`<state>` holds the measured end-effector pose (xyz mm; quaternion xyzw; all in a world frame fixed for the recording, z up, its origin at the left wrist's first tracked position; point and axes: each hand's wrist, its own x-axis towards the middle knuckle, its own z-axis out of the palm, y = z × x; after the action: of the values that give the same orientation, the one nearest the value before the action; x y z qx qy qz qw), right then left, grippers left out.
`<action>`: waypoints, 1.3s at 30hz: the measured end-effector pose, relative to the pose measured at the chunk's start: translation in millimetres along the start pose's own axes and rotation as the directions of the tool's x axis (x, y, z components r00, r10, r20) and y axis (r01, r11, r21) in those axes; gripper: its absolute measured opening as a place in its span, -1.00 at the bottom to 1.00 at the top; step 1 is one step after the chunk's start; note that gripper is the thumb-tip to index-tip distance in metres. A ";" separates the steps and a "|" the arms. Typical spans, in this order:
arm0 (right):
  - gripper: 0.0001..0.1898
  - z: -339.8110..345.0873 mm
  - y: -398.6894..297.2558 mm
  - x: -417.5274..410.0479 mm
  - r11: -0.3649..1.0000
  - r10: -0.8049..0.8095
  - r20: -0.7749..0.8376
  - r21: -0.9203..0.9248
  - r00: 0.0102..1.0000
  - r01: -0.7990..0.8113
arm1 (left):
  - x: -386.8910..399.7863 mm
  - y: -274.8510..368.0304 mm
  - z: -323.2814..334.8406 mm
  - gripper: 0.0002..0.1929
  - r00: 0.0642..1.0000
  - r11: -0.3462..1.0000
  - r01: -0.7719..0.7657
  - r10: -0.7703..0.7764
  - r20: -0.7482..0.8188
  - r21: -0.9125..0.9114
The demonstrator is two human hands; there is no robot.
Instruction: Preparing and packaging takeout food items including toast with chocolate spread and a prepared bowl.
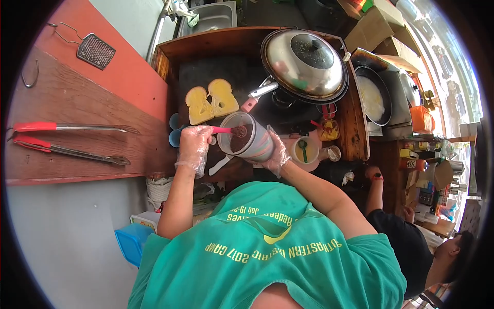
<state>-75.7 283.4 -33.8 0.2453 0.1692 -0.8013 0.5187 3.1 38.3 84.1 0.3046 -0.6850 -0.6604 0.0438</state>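
My left hand [193,148], in a clear plastic glove, grips a pink spoon [223,130]. The spoon's bowl carries dark brown granules and is over the mouth of a tall translucent plastic container [259,143]. My right hand [277,152], gloved the same way, holds that container tilted from its right side. More dark brown granules [240,143] lie inside it. Just beyond, two slices of bread [211,101] with a yellow spread lie side by side on a dark surface. A white handle [220,166] shows below the container; the rest of that utensil is hidden.
A lidded pan [307,65] stands far right of the bread, its handle [258,96] pointing towards me. A tub with a green spoon [303,151] and a jar [329,130] sit at right. Tongs [73,141] and a grater [96,51] hang left. Another person [401,247] is at right.
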 end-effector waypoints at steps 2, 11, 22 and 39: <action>-0.26 -2.8 2.2 7.1 1.000 0.000 0.034 0.000 0.999 0.001 | 6.4 4.6 -8.8 -0.73 0.999 0.999 -0.033 0.033 0.006 -0.008; -0.26 17.9 9.8 11.8 1.000 0.021 -0.003 0.005 1.000 -0.021 | 39.8 10.2 -41.3 -0.84 0.991 0.994 0.012 -0.026 -0.128 -0.110; -0.26 -8.1 10.0 -13.6 1.000 0.011 0.073 0.003 0.997 -0.011 | 116.8 -57.8 -29.7 -0.75 0.951 0.982 -0.165 0.184 -0.249 0.096; -0.27 -32.5 -4.9 -116.4 0.937 -0.346 0.127 -0.001 0.930 0.349 | 168.0 -62.6 -7.2 -0.68 0.792 0.808 -0.264 0.493 -0.360 0.527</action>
<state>-33.3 389.6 5.7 0.1548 0.1864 -0.8921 0.3813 -107.2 -44.2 -30.8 0.3123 -0.8333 -0.3633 0.2758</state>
